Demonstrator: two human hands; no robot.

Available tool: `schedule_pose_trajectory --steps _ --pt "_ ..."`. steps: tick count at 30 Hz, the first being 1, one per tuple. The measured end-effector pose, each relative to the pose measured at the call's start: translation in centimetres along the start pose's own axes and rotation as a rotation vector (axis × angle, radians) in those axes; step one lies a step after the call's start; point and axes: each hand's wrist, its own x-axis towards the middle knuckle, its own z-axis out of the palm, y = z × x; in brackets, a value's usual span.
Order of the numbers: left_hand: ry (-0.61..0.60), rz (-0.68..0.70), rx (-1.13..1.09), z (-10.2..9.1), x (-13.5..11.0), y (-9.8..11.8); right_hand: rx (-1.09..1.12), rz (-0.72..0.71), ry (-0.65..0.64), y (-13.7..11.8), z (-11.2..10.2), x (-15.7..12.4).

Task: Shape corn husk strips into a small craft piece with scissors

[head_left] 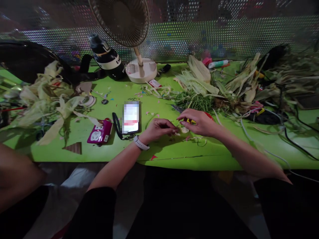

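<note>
My left hand (159, 129), with a pale watch band on its wrist, is closed in a pinch just above the green tabletop. A small pale strip (177, 133), perhaps corn husk, shows at its fingertips. To its right is my right hand (195, 122), fingers bent and thumb slightly apart, with nothing visible between them. A small pale scrap (184, 130) lies just below its fingertips. Partly hidden behind this hand is a tool with a pointed metal end (176, 108) and yellow and red parts. Thin pale shreds (199, 141) lie on the table below the hands.
A phone (131, 118) and a purple case (100, 132) lie to the left. Behind stand a fan (141, 71) and a black bottle (109, 61). Dried corn husks (199, 71) and green strands (195, 101) are piled back right. Another person's arm (17, 176) is at far left.
</note>
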Motion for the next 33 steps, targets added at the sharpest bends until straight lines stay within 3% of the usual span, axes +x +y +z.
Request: schedule_pose_trajectory --steps 5,15,21,33 --pt "-0.01 0.032 0.013 -0.5 0.1 -0.3 -0.114 -0.101 -0.165 0.3 0.1 -0.5" --pt "-0.003 -0.038 0.04 -0.4 0.0 -0.1 -0.316 -0.214 -0.15 0.3 0.9 -0.4" --pt "0.01 -0.068 -0.003 -0.3 0.2 0.1 -0.399 -0.16 -0.165 0.0 0.7 -0.3" --pt "-0.019 -0.079 -0.014 -0.4 0.2 0.0 -0.334 -0.194 -0.234 0.4 0.6 -0.5"
